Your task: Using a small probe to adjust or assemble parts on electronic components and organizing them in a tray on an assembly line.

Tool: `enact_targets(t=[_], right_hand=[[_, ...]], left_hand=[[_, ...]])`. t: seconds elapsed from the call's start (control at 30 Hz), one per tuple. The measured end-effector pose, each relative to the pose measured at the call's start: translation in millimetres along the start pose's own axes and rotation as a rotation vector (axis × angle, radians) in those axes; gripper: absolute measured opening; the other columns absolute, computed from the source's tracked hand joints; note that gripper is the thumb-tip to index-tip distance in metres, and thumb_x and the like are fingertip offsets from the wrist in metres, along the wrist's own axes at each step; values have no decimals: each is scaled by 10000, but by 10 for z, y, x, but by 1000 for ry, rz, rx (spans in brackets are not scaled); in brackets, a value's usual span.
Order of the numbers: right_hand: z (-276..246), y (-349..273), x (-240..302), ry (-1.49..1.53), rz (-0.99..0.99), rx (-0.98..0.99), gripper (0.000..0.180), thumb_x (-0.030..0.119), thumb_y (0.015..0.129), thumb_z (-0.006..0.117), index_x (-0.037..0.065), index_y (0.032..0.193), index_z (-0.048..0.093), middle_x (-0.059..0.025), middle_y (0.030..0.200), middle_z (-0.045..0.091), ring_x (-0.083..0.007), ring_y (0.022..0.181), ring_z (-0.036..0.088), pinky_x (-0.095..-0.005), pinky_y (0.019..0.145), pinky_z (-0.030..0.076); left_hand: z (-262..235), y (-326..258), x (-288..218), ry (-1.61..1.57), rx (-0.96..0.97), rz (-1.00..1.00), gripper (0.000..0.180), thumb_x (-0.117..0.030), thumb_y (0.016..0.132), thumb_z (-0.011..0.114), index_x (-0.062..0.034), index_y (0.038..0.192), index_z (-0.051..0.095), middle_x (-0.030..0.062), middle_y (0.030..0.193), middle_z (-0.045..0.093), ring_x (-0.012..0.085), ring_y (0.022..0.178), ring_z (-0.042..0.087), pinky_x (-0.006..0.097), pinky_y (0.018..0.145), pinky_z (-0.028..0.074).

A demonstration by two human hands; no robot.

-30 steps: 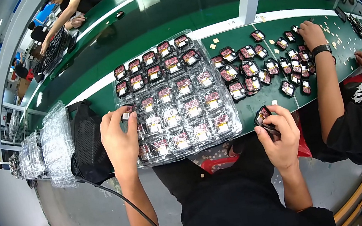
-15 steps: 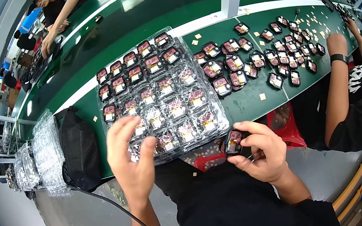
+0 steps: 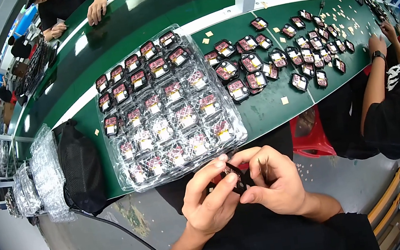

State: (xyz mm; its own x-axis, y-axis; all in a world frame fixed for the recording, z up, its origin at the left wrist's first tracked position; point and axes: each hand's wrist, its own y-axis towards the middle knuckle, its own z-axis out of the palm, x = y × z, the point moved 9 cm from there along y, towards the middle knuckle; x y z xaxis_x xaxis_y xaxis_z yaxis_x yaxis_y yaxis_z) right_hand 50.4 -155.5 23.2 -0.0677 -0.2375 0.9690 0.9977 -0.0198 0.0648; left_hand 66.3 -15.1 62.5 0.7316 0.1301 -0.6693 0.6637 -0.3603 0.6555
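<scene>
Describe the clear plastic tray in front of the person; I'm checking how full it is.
The clear plastic tray is a thin, glossy, moulded sheet with rows of pockets. Nearly every pocket holds a small black part with a red and white inside. It lies flat on the green table, its near edge overhanging the table edge. A black bag lies at its left. Neither hand touches it.

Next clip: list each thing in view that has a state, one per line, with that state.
Left hand: gripping the small black part.
Right hand: pinching the same part.
Small black part: held off the table, between both hands.
Clear tray: flat on the green table, pockets filled.
Loose parts: scattered on the table.
</scene>
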Motion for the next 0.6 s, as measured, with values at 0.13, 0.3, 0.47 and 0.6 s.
enact_targets(t=[0.13,0.3,0.47,0.6], right_hand=[[16,39,307,-422,-241,18,457,166,921,801,-56,1252,579,-87,1031,571,-126,672,557,-239,582,470],[72,48,465,-853,-397,-35,371,-7,806,775,-25,1165,684,-122,992,610,-240,718,649,-317,583,525],[63,-68,540,-1020,-711,-161,335,11,733,802,8,1060,728,-81,923,672,-177,628,622,-300,543,480],[122,-107,557,-1121,-787,-125,279,38,748,789,-4,1019,738,-86,932,686,-168,634,619,-289,529,451]], left_hand=[[-27,-100,270,-595,-154,-382,562,13,856,805,87,1350,547,204,1330,516,387,1227,635,447,1036,549],[-6,-224,442,-910,-276,-628,634,-42,894,788,82,1423,462,219,1385,540,365,1284,601,461,1100,485],[27,-239,443,-950,-236,-636,615,-43,886,798,78,1402,486,229,1375,578,360,1295,597,457,1111,474],[25,-247,445,-803,-262,-701,715,-262,863,858,77,1378,495,213,1313,603,371,1213,650,449,1042,537]])
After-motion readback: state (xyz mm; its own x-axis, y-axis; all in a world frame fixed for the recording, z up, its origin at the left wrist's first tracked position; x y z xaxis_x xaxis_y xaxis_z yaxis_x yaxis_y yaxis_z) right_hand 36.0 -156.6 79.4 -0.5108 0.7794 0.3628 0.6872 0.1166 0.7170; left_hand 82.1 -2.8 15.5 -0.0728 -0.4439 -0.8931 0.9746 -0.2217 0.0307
